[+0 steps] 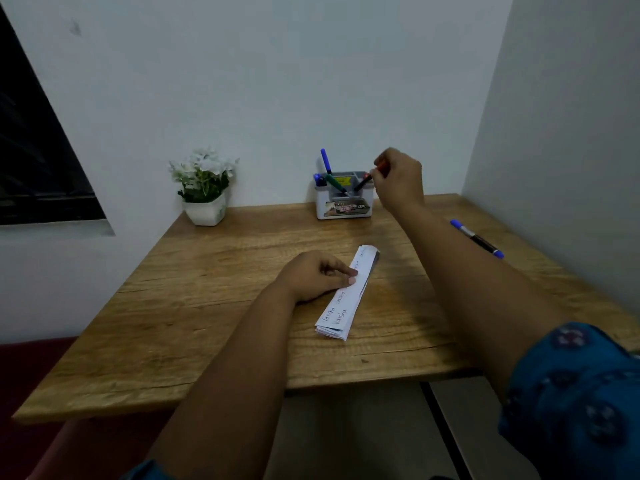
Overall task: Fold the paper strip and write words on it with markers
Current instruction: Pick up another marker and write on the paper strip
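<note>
A folded white paper strip (349, 299) with handwritten words lies on the wooden table (221, 299), running diagonally. My left hand (317, 276) rests on the table beside it, fingertips pressing the strip's left edge. At the back, my right hand (398, 180) pinches a red-capped marker (367, 178) that stands tilted in the white and grey pen holder (344, 202). The holder also has a blue marker (325, 161) sticking up and a green marker (335, 183) lying slanted. Another blue-capped marker (477, 238) lies loose on the table to the right.
A small white pot of white flowers (205, 188) stands at the table's back left, against the wall. A second wall closes the right side. A dark window (31, 143) is at the left. The table's front edge is near my body.
</note>
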